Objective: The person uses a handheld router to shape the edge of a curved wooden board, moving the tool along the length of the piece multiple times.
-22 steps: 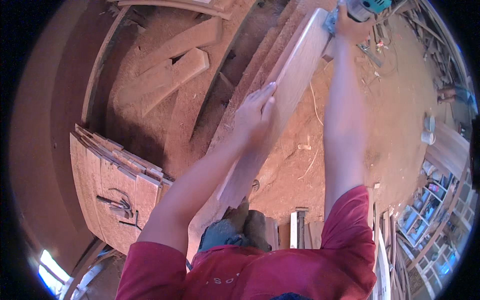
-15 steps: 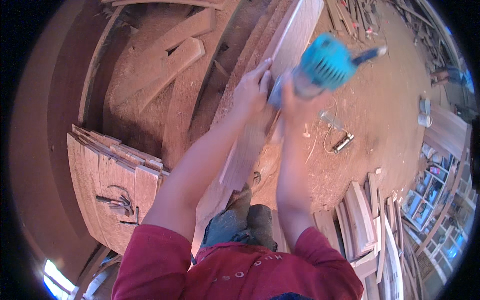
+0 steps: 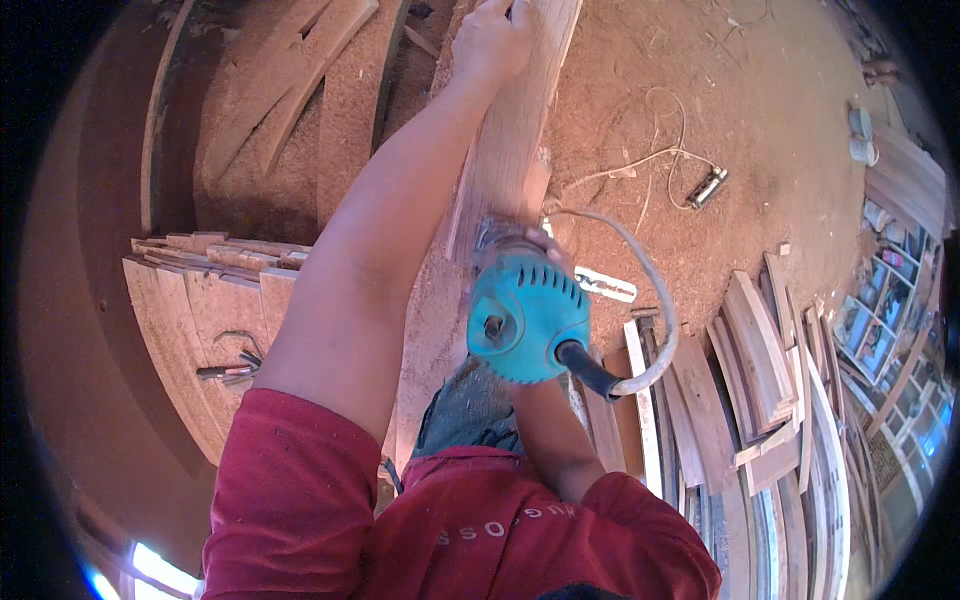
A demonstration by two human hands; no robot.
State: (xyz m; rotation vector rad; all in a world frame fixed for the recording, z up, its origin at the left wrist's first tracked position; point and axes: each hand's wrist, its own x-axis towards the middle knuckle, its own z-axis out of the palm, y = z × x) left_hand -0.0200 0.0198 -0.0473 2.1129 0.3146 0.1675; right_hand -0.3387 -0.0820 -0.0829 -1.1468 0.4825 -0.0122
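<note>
A long wooden board [image 3: 525, 110] runs from the top centre down toward my body. My left hand [image 3: 490, 42] grips its far part at the left edge, arm stretched out; the fingertips are partly out of sight at the top. My right hand [image 3: 547, 246] is wrapped round a teal corded power tool, which looks like a trim router [image 3: 528, 315]. Only some fingers show past the housing, which hides the rest of that hand. The router's base meets the near part of the board, close to my waist; the exact contact is hidden.
A pale cord [image 3: 655, 290] loops right from the router. A small metal cylinder with wires [image 3: 708, 187] lies on the dusty ground. Cut boards [image 3: 755, 345] are stacked at the right. At the left, hand tools [image 3: 230, 370] rest on stacked planks [image 3: 190, 320].
The router and my right hand have come along the board toward my body. My left hand now sits higher in the picture, its arm straighter. The whole view has shifted somewhat.
</note>
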